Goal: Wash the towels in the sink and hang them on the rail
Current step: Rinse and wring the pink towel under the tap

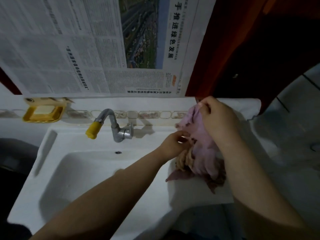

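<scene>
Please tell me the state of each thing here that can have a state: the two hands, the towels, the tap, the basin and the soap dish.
Right hand: pinches the pink towel's top edge, lifting it.
Left hand: pinches the pink towel's side.
Pink towel: partly lifted, crumpled.
Other towels: heaped on the sink's right ledge.
Tap: no water running.
Basin: looks empty.
Soap dish: holds soap.

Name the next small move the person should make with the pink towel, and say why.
Probably carry the pink towel leftward over the basin: both the right hand and left hand pinch it, lifted off the pile on the ledge, and the basin looks dry.
</scene>
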Available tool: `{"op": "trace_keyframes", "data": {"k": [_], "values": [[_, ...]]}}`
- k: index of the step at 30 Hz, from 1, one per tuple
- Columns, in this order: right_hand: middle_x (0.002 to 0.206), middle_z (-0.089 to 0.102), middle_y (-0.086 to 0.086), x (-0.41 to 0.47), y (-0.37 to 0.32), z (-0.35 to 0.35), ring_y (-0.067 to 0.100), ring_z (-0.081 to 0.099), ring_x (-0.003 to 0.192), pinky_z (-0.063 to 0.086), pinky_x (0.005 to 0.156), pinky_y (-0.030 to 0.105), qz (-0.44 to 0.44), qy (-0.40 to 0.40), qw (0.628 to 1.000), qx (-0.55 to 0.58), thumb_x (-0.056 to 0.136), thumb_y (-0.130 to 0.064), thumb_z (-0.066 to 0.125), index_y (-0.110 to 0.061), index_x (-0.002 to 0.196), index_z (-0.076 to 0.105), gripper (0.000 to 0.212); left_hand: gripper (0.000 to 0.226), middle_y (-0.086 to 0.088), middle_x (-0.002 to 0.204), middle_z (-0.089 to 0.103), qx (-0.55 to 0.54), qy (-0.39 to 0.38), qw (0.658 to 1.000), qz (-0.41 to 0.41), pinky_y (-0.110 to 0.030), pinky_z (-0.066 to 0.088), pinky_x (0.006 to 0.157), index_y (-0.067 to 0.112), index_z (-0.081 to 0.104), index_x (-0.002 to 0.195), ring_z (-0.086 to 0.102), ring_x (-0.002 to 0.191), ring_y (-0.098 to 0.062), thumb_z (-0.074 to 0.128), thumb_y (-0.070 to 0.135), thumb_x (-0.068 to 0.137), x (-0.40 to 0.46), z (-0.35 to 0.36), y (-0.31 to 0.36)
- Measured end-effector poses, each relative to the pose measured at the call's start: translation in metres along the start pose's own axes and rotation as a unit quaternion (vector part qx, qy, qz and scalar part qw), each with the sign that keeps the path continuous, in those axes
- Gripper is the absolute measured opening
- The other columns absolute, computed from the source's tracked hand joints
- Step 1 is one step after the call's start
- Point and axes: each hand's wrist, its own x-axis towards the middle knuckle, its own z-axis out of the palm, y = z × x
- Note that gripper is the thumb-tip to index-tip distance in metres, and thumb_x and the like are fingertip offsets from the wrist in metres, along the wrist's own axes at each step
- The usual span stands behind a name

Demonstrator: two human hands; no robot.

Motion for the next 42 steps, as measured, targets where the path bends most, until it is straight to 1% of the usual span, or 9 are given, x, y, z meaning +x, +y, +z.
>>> {"op": "trace_keyframes", "data": {"k": [7,11,18,22,26,30,35,38,42], "values": [[0.082,0.054,-0.002,-0.012,0.012,-0.019,0.018,0.053,0.076,0.042,0.060,0.029,0.061,0.106,0.987,0.105,0.100,-0.027,0.039,-0.021,0.100,0.054,0.016,0.045,-0.013,0.132,0.054,0.312,0.043,0.945,-0.088,-0.035,0.045,0.098,0.009,0.056,0.128,0.054,0.119,-0.028,0.059,0.034,0.091,0.012,-0.020,-0.023],[0.078,0.057,-0.012,-0.018,0.003,-0.040,-0.006,0.055,0.068,0.038,0.055,0.003,0.052,0.131,0.940,0.310,0.099,-0.021,0.047,-0.022,0.089,0.055,0.012,0.091,-0.002,0.153,0.020,0.176,-0.001,0.981,0.085,-0.037,0.033,0.112,0.026,0.018,0.151,0.030,0.138,-0.020,0.073,0.039,0.080,0.006,-0.011,0.007],[0.108,0.055,-0.012,-0.048,-0.007,-0.006,-0.011,0.057,0.094,0.048,0.077,0.011,0.034,0.066,0.882,0.464,0.086,-0.038,0.058,-0.028,0.123,0.039,0.042,0.018,-0.011,0.097,0.069,-0.176,-0.054,0.980,0.078,-0.041,0.053,0.084,0.010,0.060,0.110,0.064,0.090,-0.027,0.052,0.019,0.097,-0.017,-0.006,0.073],[0.132,0.044,-0.001,-0.074,0.014,0.064,0.009,0.047,0.122,0.045,0.100,0.034,0.150,-0.078,0.963,0.210,0.070,-0.050,0.075,-0.020,0.136,0.031,0.086,0.019,-0.005,0.093,0.071,-0.217,-0.011,0.971,0.102,-0.045,0.054,0.083,0.013,0.059,0.110,0.066,0.093,-0.027,0.046,0.022,0.099,-0.038,-0.031,0.077],[0.101,0.061,0.009,-0.078,0.022,0.085,0.032,0.060,0.100,0.051,0.086,0.042,0.200,-0.142,0.969,0.015,0.084,-0.031,0.062,-0.018,0.098,0.054,0.021,0.022,-0.012,0.100,0.069,-0.189,0.060,0.967,0.158,-0.044,0.057,0.079,0.011,0.059,0.109,0.067,0.095,-0.029,0.053,0.027,0.095,-0.064,-0.074,0.077],[0.080,0.058,-0.007,-0.075,-0.012,0.074,0.023,0.058,0.081,0.047,0.071,0.031,0.095,-0.157,0.982,0.041,0.089,-0.025,0.054,-0.027,0.106,0.047,0.018,0.040,0.003,0.103,0.068,-0.005,0.156,0.972,0.175,-0.027,0.055,0.082,0.023,0.054,0.113,0.067,0.096,-0.009,0.071,0.034,0.078,-0.095,-0.114,0.053],[0.084,0.054,-0.015,-0.088,-0.067,0.107,-0.001,0.057,0.071,0.042,0.059,0.004,-0.048,-0.446,0.882,0.146,0.082,-0.025,0.070,-0.020,0.117,0.044,0.044,0.044,0.014,0.100,0.065,0.137,0.183,0.968,0.104,-0.029,0.052,0.080,0.028,0.049,0.118,0.063,0.093,-0.006,0.062,0.044,0.080,-0.130,-0.146,-0.018],[0.089,0.061,-0.004,-0.113,-0.081,0.168,0.009,0.065,0.070,0.057,0.064,0.021,0.006,-0.613,0.762,0.209,0.081,-0.011,0.072,-0.018,0.110,0.044,0.040,0.029,0.007,0.076,0.061,0.268,0.242,0.932,-0.015,-0.039,0.049,0.068,0.025,0.047,0.088,0.059,0.075,-0.019,0.045,0.053,0.082,-0.151,-0.169,-0.073],[0.093,0.064,0.001,-0.150,-0.075,0.266,0.016,0.063,0.084,0.050,0.076,0.032,-0.029,-0.664,0.738,0.114,0.079,-0.022,0.073,-0.018,0.101,0.058,0.026,0.042,0.000,0.068,0.052,0.300,0.316,0.898,-0.069,-0.035,0.039,0.063,0.013,0.046,0.070,0.050,0.081,-0.023,0.037,0.053,0.076,-0.177,-0.188,-0.120]]}}
